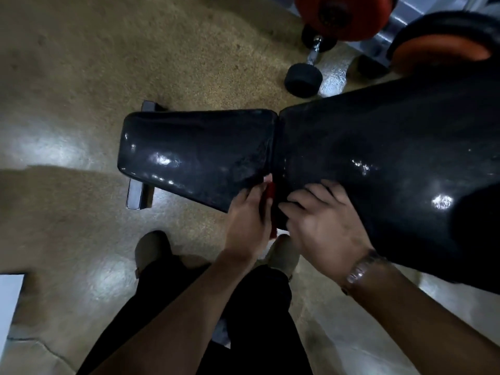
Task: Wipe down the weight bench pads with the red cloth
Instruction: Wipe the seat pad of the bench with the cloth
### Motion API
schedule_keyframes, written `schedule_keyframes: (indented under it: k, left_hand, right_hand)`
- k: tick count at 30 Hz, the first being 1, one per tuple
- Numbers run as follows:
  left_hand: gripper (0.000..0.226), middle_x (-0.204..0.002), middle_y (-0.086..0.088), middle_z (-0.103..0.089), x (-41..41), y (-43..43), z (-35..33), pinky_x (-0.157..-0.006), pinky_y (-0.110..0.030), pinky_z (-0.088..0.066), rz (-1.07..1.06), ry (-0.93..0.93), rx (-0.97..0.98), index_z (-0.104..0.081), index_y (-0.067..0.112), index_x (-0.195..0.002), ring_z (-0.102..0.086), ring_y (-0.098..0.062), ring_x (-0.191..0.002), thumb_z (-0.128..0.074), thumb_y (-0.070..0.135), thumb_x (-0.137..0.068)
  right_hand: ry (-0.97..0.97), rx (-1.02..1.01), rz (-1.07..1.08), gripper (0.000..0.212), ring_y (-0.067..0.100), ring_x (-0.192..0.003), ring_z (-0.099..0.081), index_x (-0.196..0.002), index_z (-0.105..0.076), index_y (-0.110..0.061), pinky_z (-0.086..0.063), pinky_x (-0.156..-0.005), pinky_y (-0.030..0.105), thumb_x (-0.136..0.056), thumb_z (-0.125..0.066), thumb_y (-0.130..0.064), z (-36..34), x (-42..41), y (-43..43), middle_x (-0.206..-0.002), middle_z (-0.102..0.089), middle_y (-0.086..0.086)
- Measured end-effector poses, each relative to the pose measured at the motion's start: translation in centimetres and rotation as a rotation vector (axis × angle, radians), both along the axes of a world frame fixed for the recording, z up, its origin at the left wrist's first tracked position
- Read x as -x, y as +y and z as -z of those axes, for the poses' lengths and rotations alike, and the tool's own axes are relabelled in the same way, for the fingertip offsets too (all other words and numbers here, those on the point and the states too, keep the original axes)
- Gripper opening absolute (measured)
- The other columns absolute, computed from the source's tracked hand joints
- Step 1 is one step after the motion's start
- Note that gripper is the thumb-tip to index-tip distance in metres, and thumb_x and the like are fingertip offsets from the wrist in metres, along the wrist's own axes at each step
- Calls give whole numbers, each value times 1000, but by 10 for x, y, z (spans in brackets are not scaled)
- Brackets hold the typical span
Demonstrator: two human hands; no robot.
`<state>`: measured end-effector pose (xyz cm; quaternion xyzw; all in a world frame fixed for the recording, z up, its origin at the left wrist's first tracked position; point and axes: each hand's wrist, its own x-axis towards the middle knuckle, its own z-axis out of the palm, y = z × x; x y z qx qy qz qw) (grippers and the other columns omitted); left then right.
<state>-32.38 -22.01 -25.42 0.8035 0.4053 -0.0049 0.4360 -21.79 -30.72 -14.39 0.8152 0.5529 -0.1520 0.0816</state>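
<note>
Both hands meet at the bench pads' gap (276,158): left hand (250,212) fingers grasping the red cloth (270,192), right hand (322,220) fingers released, spread flat on the back pad (378,147)

Floor: shiny tan speckled floor (81,77).
On the floor: black padded weight bench (351,147), black dumbbell with a silver handle (304,79), the person's two light shoes (151,247).
</note>
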Motion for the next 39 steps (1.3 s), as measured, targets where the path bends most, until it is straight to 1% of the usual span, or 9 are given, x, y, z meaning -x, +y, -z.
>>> schedule_keyframes:
  k: [2,5,10,16,23,27,31,35,39]
  left_hand:
    - [35,-120,-1,-69,8,-13,-9,-91,-22,-46,-118,-23,162,-59,21,-137,-63,-18,-110,-56,27,-102]
    - [37,-128,2,-69,16,-25,-18,-103,-30,-51,-245,-50,297,-59,20,-138,-64,-14,-118,-60,27,-102]
    - [36,-125,9,-69,-22,-6,-12,-103,-37,-54,-328,-135,319,-62,30,-137,-65,-9,-116,-60,24,-102]
    - [40,-118,37,-53,-7,-25,-27,-106,-19,-44,-190,-269,258,-58,26,-142,-55,5,-116,-61,20,-103]
    - [39,-120,2,-65,-20,-11,-15,-99,-38,-54,-272,-82,299,-56,23,-141,-63,-19,-113,-59,22,-102]
    - [38,-118,4,-68,-55,-1,-31,-99,-39,-55,-278,-212,327,-59,25,-137,-64,-15,-110,-61,19,-100]
    - [38,-121,9,-52,-8,-35,-44,-99,-20,-45,-189,-174,223,-59,28,-140,-55,-11,-112,-62,28,-102]
    - [33,-116,3,-59,6,-30,-17,-96,-33,-53,-299,56,328,-63,28,-133,-62,-18,-106,-60,36,-101]
    - [26,-113,-6,-66,-57,8,-11,-88,-41,-60,-406,23,388,-69,28,-125,-68,-23,-101,-61,33,-101]
  right_hand:
    - [-50,-63,10,26,30,-101,-63,-97,-75,-18,-37,-99,47,-86,-52,-21,-13,-10,-3,-95,-71,0]
    - [-112,-86,44,25,30,-100,-63,-98,-75,-18,-37,-94,49,-85,-54,-21,-28,-25,-2,-100,-73,0]
    - [-226,-56,93,28,35,-104,-58,-100,-73,-18,-36,-95,50,-84,-54,-29,-40,-49,3,-110,-70,4]
    - [-280,0,103,33,37,-110,-54,-102,-73,-18,-36,-97,51,-83,-51,-33,-43,-67,10,-119,-65,7]
    - [-329,262,92,38,39,-124,-45,-113,-69,-18,-30,-106,57,-81,-58,-35,-47,-72,9,-137,-53,13]
    - [-346,289,94,37,39,-124,-45,-113,-69,-17,-29,-108,59,-81,-60,-34,-46,-70,11,-135,-54,14]
    - [-345,324,87,39,39,-124,-43,-116,-67,-17,-27,-108,59,-83,-57,-35,-48,-69,11,-134,-53,14]
    - [-330,350,89,41,39,-127,-41,-123,-63,-18,-25,-110,60,-87,-54,-34,-50,-69,12,-136,-51,13]
    - [-333,333,90,42,41,-130,-39,-125,-61,-16,-23,-112,61,-87,-55,-34,-48,-68,8,-137,-50,14]
